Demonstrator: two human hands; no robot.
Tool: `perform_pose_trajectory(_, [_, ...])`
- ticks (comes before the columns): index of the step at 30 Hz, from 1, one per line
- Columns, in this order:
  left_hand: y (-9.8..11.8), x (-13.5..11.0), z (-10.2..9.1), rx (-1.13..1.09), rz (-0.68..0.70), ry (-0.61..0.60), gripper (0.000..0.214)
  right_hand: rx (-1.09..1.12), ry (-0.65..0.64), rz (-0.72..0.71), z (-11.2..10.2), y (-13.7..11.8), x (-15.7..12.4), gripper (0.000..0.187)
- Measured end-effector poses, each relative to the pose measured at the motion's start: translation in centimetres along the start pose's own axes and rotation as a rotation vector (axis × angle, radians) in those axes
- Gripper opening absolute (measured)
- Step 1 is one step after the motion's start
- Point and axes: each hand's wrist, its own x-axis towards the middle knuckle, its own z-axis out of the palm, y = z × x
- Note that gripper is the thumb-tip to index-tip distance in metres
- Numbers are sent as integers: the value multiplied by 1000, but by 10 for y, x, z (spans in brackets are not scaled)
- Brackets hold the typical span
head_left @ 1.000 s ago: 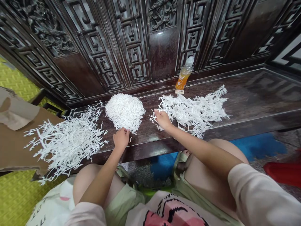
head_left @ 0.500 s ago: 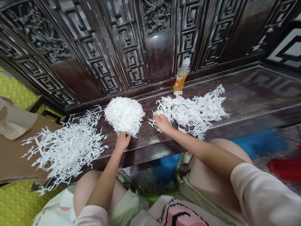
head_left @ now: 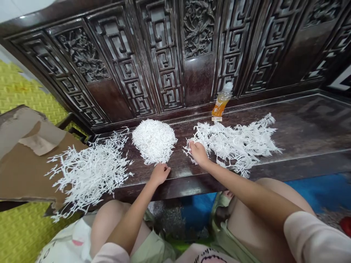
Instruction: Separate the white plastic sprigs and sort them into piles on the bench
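My left hand [head_left: 159, 173] is at the bench's front edge, just below a round heap of small white plastic sprigs [head_left: 154, 140]. Its fingers are curled closed, and whatever they hold, if anything, is hidden. At the left end of a spread pile of feathery white plastic branches [head_left: 238, 142], my right hand [head_left: 199, 152] has its fingers pinched on a thin white plastic branch [head_left: 187, 149]. A tangled pile of barer white branching stems [head_left: 91, 171] lies to the left, partly over cardboard.
Everything rests on a dark wooden bench [head_left: 298, 128] with a carved lattice back [head_left: 166, 69]. Behind the right pile stands a bottle of orange drink [head_left: 221, 100] beside a small pale block [head_left: 216, 119]. Torn cardboard [head_left: 24, 171] lies at the left.
The view has shifted, so the bench appears lower and further right. My left hand has moved slightly right along the front edge. My right hand stays at the right pile's left end.
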Motion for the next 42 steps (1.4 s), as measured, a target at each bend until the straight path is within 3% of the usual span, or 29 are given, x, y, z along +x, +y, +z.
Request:
perform_pose_trajectory(6, [-3, 3, 4, 40, 8, 223, 23, -15, 2, 22, 2, 1, -2, 49])
perform_pose_trajectory(11, [-3, 1, -4, 180, -124, 265, 27, -54, -45, 35, 4, -2, -5, 52])
perform_pose_trajectory(15, [6, -5, -4, 235, -103, 341, 30, -63, -45, -30, 4, -12, -10, 52])
perform_pose_trajectory(20, [14, -10, -9, 165, -54, 468, 27, -192, -36, -198, -7, -33, -25, 51])
perform_pose_trajectory(25, [20, -19, -15, 23, 86, 563, 20, -573, -300, -491, -15, -49, -52, 47])
perform_pose_trajectory(30, [30, -28, -16, -1, 272, 720, 50, -867, -505, -736, -13, -57, -75, 33])
perform_pose_trajectory(33, [31, -32, -19, -98, 309, 654, 56, -859, -518, -797, -13, -65, -82, 34])
perform_pose_trajectory(36, [32, -35, -26, -242, 365, 464, 43, -765, -493, -775, -17, -72, -82, 39])
perform_pose_trajectory(39, [35, -37, -33, -427, 389, 345, 22, -582, -529, -641, -23, -79, -78, 44])
perform_pose_trajectory(42, [38, -38, -37, -613, 362, 259, 24, -329, -593, -428, -29, -88, -73, 48])
